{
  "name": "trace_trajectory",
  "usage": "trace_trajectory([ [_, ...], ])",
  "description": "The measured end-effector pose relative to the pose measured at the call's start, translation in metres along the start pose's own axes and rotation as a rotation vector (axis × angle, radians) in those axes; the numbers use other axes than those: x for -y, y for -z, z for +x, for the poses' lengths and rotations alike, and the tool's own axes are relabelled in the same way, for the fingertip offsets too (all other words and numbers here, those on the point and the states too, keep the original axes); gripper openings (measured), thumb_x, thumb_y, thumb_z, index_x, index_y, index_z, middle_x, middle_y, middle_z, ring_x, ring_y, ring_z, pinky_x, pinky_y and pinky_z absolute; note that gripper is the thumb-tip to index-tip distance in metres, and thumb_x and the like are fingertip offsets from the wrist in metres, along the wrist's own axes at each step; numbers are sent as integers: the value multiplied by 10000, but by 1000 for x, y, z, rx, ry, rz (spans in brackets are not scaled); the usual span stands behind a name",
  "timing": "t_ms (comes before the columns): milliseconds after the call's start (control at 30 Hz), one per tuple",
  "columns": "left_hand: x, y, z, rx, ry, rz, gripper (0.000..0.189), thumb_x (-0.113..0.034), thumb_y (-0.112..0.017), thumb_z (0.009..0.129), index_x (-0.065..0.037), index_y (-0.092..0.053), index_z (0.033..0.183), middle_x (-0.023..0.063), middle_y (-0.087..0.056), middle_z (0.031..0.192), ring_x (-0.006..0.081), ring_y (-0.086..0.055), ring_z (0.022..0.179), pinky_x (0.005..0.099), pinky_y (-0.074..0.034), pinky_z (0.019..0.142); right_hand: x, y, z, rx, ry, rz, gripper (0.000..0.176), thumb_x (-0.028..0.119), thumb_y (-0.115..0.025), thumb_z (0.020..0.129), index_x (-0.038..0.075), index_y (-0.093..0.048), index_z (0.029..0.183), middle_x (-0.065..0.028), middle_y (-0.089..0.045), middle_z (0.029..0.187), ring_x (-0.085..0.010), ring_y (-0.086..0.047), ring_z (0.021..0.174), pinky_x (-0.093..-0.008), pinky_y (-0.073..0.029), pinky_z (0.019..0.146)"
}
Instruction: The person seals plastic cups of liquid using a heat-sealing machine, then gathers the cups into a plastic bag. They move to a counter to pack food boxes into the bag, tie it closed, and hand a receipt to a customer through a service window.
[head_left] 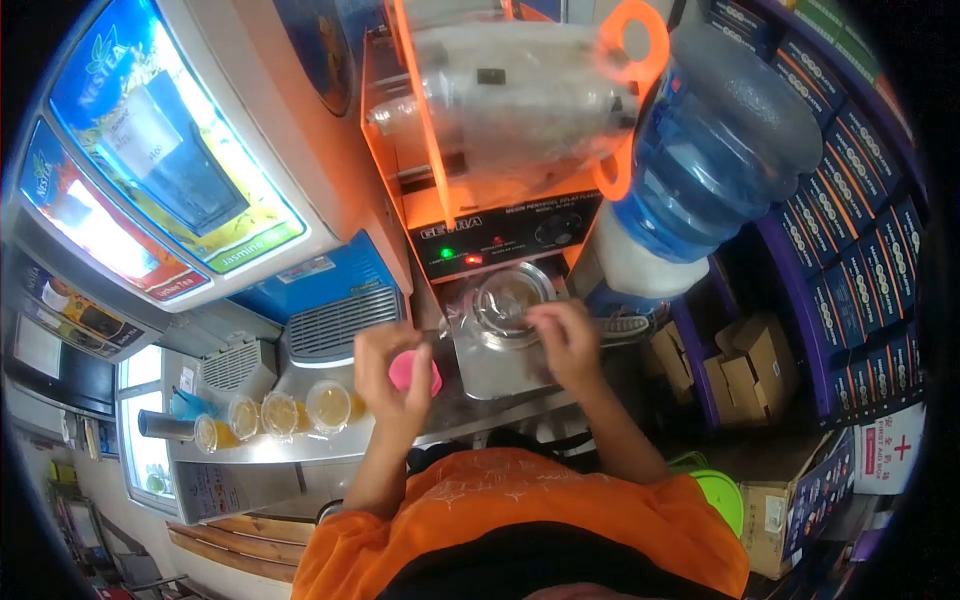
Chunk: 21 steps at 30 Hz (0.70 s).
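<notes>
My left hand [393, 368] is raised with its fingers curled in, beside a pink cup [413, 372]; what its fingers hold, if anything, is hidden. My right hand [567, 345] pinches at the edge of thin clear plastic film [463, 308]. The film lies partly over the round metal ring [540, 287] of a tray [490, 368]. Above the tray stands an orange cup-sealing machine [410, 215], with a green and a red light lit. A wide roll of clear film [520, 110] is mounted on it between orange discs.
Several lidded cups of yellow drink [335, 405] line the counter at left, under a drinks dispenser [330, 262] with a drip grille. A blue water bottle [690, 150] stands right of the machine. Stacked dark boxes [850, 200] and an open cardboard box [755, 370] fill the right side.
</notes>
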<state>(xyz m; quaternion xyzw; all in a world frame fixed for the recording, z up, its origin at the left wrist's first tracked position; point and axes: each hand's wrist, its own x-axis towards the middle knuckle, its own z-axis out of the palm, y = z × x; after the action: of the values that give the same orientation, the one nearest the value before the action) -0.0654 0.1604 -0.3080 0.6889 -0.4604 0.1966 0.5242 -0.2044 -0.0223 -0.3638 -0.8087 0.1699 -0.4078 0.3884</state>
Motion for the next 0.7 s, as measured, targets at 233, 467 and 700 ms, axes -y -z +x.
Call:
trace_trajectory([
  [233,-108,-6,111,373,-525,280,749,-298,-741,685,-22,-423,1305,217,-419,1330,363,-412,1240,457,-381,978,9,46,9,-420,-170,197,199,158,-475,940,-4,-559,1019,-68,-614,892,-133,-555,841,-262,-425,775],
  [467,-119,-57,224,365,-516,852,951,-448,-725,670,-63,-248,1397,203,-381,1373,359,-365,1270,447,-293,1052,1,50,-9,-523,-150,191,221,167,-472,940,2,-554,1060,-72,-620,893,-127,-544,858,-254,-414,762],
  [700,-137,-27,248,256,-689,737,733,-270,-753,675,-111,-424,1310,139,-487,1295,324,-453,1203,409,-381,986,-18,35,-32,-525,-283,251,207,169,-466,940,17,-555,1048,-78,-615,907,-131,-543,860,-267,-411,780],
])
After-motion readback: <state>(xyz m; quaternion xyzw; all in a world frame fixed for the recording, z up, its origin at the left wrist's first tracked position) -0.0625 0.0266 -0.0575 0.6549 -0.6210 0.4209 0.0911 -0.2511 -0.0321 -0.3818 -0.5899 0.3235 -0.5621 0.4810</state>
